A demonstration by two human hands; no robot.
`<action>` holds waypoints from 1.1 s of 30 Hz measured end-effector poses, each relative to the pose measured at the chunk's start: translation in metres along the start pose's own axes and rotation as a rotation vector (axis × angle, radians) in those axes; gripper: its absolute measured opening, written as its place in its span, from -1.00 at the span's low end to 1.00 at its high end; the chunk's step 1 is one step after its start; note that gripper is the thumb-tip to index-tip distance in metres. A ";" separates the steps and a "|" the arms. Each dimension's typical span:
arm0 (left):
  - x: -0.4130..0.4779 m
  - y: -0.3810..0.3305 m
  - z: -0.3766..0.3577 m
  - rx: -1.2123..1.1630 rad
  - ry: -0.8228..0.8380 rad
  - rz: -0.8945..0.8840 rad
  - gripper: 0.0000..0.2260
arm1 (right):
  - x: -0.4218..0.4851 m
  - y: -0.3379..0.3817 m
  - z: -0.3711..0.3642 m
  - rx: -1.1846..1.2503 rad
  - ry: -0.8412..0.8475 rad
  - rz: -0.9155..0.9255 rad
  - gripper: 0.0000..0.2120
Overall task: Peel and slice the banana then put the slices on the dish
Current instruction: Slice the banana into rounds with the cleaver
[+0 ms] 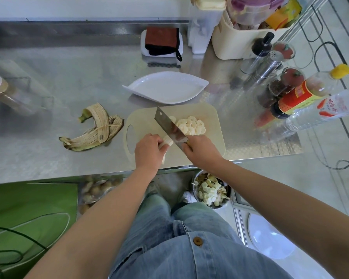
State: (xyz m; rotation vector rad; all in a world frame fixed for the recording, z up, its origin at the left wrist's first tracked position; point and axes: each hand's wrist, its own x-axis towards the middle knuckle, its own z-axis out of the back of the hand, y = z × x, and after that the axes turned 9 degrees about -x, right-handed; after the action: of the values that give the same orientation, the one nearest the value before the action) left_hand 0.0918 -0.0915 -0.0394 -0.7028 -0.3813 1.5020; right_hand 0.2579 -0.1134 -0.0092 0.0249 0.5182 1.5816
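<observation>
While my left hand [148,153] curls its fingers around the peeled banana [168,141] on the cutting board [210,115], my right hand [201,151] wraps the cleaver [167,125] handle; slices [191,125] lie on the board's far side, the dish [165,87] just beyond it.

I see the board [210,117] at the counter's [69,81] near edge. Slices [191,125] are piled on its right half, the banana [168,141] lies on its left half, and the knife [167,125] stands between them. The dish [165,89] sits just behind the board, the peel [97,129] left of it, bottles [310,97] to its right.
</observation>
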 end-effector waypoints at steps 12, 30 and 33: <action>0.000 0.000 0.000 -0.006 0.000 -0.004 -0.80 | 0.001 0.001 -0.015 -0.031 0.056 -0.038 -0.82; 0.003 0.002 -0.001 0.006 0.014 0.001 -0.82 | 0.003 -0.004 -0.003 0.027 -0.012 0.020 -0.72; 0.003 0.002 -0.001 0.009 0.013 0.006 -0.82 | 0.003 -0.003 -0.003 0.020 0.000 0.015 -0.73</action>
State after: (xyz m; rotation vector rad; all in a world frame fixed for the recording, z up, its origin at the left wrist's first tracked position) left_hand 0.0910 -0.0892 -0.0418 -0.7063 -0.3627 1.5031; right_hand 0.2590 -0.1113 -0.0139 0.0446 0.5350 1.5913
